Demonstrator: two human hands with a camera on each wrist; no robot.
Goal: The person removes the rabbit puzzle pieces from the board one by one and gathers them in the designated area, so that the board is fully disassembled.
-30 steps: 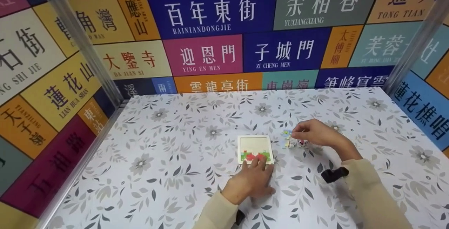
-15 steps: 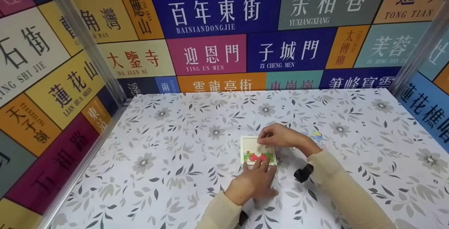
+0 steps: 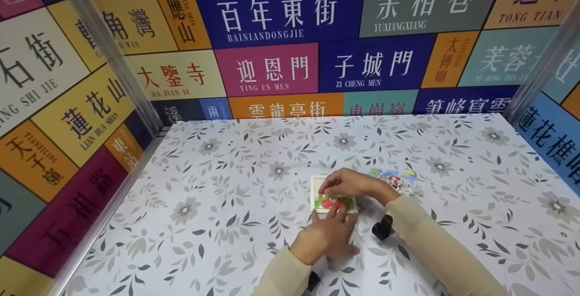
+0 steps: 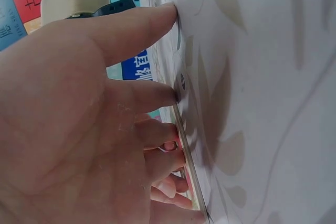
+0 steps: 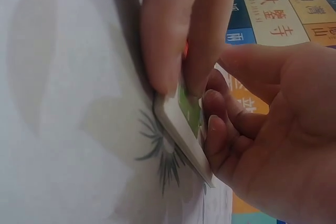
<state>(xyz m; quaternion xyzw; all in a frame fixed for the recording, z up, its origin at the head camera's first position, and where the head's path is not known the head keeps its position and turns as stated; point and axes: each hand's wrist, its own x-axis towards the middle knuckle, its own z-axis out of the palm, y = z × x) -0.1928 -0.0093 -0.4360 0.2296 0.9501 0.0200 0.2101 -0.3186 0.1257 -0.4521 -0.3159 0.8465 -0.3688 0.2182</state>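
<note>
A small square puzzle tray (image 3: 312,198) with a pale rim lies on the table. Red and green jigsaw pieces (image 3: 348,202) fill its near part, while bare cream base shows at the far left. My left hand (image 3: 325,238) rests flat at the near edge, its extended fingertips on the rim and the nearest pieces. Over the tray's middle, my right hand (image 3: 352,183) has thumb and fingers bent together, pinching a puzzle piece that is mostly hidden beneath them. In the right wrist view the tray's rim (image 5: 181,137) shows between both hands.
Several loose puzzle pieces (image 3: 411,181), coloured blue, yellow, red and white, lie right of the tray beside my right forearm. A floral cloth (image 3: 204,187) covers the table. Behind stands a wall of coloured street-name panels (image 3: 267,71).
My right hand has moved left from the loose pieces to above the tray, then lower and nearer over the laid pieces. My left hand has stayed on the tray's near edge.
</note>
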